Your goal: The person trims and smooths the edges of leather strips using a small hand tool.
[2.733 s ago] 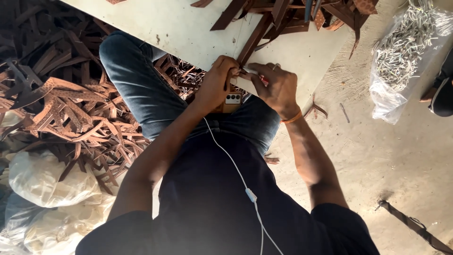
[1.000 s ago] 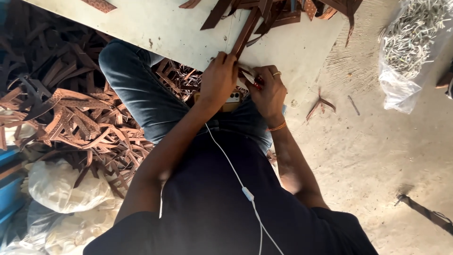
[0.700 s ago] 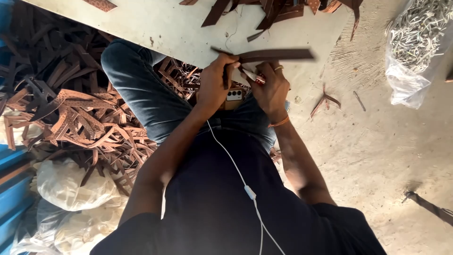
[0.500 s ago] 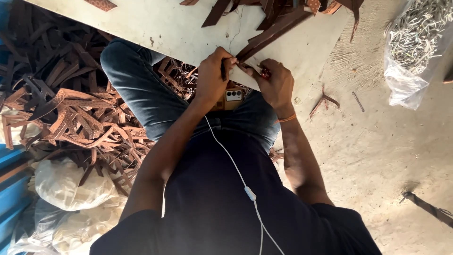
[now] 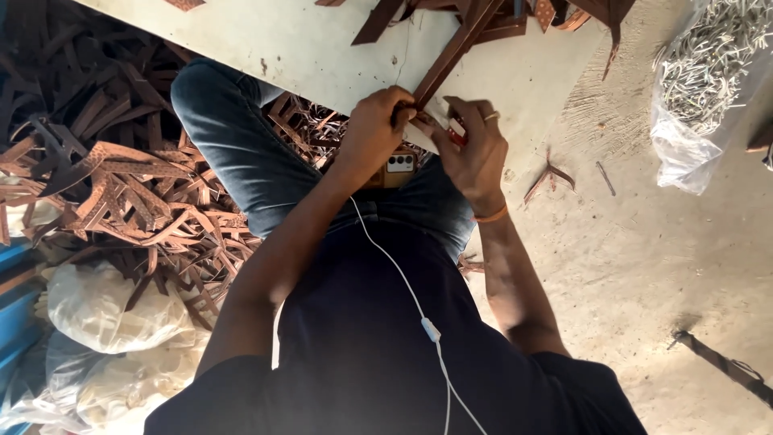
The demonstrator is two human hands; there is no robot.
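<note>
Looking straight down onto a seated lap. Left hand [image 5: 377,129] curled tight around the near end of a long brown leather strip [image 5: 451,56], gripping it just at the edge of the pale worktop [image 5: 322,48]. Strip running up and away from that fist, slanting to the upper right across the board and into a clutter of more brown strips [image 5: 515,16] at the far edge. Right hand [image 5: 475,149] right beside the left, fingers bent and pinched in at the same end of the strip, thumb toward the left fist; something small and red [image 5: 456,137] tucked between those fingers, too hidden to name. Ring on one finger, orange band [image 5: 491,215] at the wrist. Just below both hands, a phone [image 5: 396,165] lying on the jeans, white earphone cable [image 5: 403,290] trailing down over the dark shirt. To the left, a big heap of brown leather offcuts [image 5: 121,193] on the floor, whitish stuffed bags [image 5: 105,310] below it. To the right, bare concrete floor [image 5: 644,266], a small leather scrap [image 5: 549,177] lying on it, and a clear plastic bag of pale slender pieces [image 5: 700,80] at the upper corner.
</note>
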